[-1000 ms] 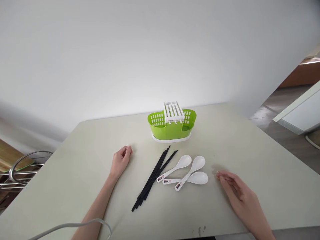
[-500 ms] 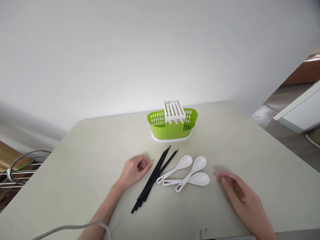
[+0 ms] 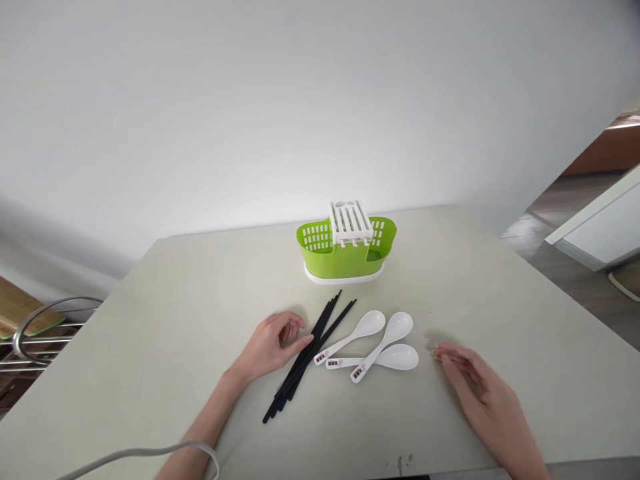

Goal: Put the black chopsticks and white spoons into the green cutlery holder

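My left hand (image 3: 275, 343) is at the left of a loose bundle of several black chopsticks (image 3: 305, 363). Its fingers are bent and apart from the thumb, which reaches over the chopsticks; I cannot tell whether it touches them. To the right of the bundle lie three white spoons (image 3: 371, 323) with printed marks on their handles, two of them crossing. My right hand (image 3: 483, 393) rests on the table beside the spoon bowls, loosely curved, holding nothing. Behind the spoons stands a green utensil basket (image 3: 345, 261) with a white slotted top (image 3: 351, 221) and white base.
The pale table (image 3: 200, 287) runs back to a light grey wall (image 3: 280, 120). A grey cable (image 3: 135, 453) crosses above my left forearm. At the left is a metal rack (image 3: 30, 343) with a wooden board (image 3: 23, 313); a white panel (image 3: 605, 220) stands at the right beyond the table.
My left thumb has moved right over the chopsticks, and the left fingers have opened wider. My right hand, the spoons and the basket stay in place.
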Motion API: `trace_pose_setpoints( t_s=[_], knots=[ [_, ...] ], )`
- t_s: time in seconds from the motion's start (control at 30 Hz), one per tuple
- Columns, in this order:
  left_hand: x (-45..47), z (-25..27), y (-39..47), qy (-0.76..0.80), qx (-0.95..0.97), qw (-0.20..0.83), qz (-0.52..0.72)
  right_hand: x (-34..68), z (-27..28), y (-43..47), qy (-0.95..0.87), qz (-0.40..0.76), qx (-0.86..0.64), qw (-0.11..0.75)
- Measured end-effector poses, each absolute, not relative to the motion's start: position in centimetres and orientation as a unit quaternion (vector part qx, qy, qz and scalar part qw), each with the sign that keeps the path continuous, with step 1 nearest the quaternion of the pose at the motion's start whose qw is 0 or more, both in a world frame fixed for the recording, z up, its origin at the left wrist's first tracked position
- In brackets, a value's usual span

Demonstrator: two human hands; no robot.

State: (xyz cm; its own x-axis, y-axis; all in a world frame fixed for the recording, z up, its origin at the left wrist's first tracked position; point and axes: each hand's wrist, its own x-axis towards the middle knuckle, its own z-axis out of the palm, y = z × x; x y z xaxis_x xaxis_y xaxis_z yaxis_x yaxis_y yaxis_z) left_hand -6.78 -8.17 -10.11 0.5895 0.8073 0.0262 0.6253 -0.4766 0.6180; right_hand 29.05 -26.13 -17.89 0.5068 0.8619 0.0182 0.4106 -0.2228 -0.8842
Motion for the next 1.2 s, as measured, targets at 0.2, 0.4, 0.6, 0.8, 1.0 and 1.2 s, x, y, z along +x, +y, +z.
trace_pose_setpoints(
  t_s=[0.2, 0.4, 0.6, 0.8, 1.0, 1.2],
  knots=[
    [-7.5, -6.6, -11.2, 0.424, 0.865, 0.263, 0.051, 29.1, -17.7, -26.2, -0.444, 0.247, -0.738, 0.444],
    [-8.6, -6.6, -13.7, 0.443, 0.876, 0.19, -0.013, 29.1, -17.7, -26.2, -0.45, 0.248, -0.737, 0.44],
    [-9.7, -7.5, -14.2, 0.448, 0.875, 0.184, 0.013, 29.1, -17.7, -26.1, -0.453, 0.247, -0.734, 0.442],
    [-10.6, -7.8, -14.1, 0.493, 0.857, 0.146, 0.043, 28.9, -17.3, -26.1, -0.444, 0.249, -0.741, 0.438],
    [-11.6, -8.0, -14.0, 0.516, 0.842, 0.151, 0.045, 29.0, -17.4, -26.2, -0.451, 0.245, -0.735, 0.443],
    [-11.8, -7.5, -14.0, 0.525, 0.832, 0.177, 0.04, 29.0, -17.4, -26.1, -0.456, 0.244, -0.733, 0.442]
  ],
)
